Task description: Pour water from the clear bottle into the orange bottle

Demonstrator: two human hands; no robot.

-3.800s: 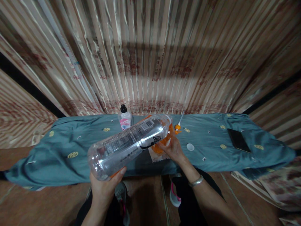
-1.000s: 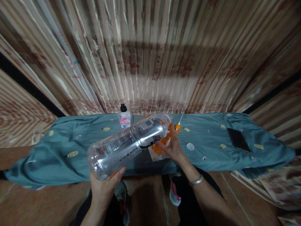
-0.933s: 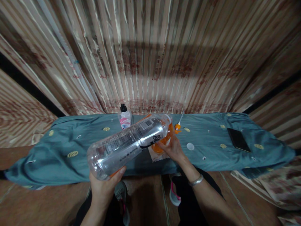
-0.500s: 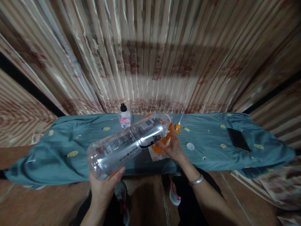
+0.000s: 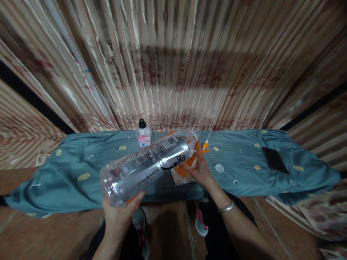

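Tilting clear bottle (image 5: 143,167), left hand (image 5: 120,213) gripping its base, right hand (image 5: 199,169) clasping orange cloth (image 5: 187,166) at its neck

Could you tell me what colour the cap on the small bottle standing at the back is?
Black, on the small bottle; the head view shows it.

One head camera looks forward and down, close over the hands. It faces the table (image 5: 81,162) and curtain (image 5: 173,65).

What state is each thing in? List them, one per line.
Big bottle: uncapped, tilted mouth-down, held by left hand.
Orange container: held under the mouth by right hand.
Small bottle: upright, capped.
White cap: lying loose.
Phone: flat, dark.
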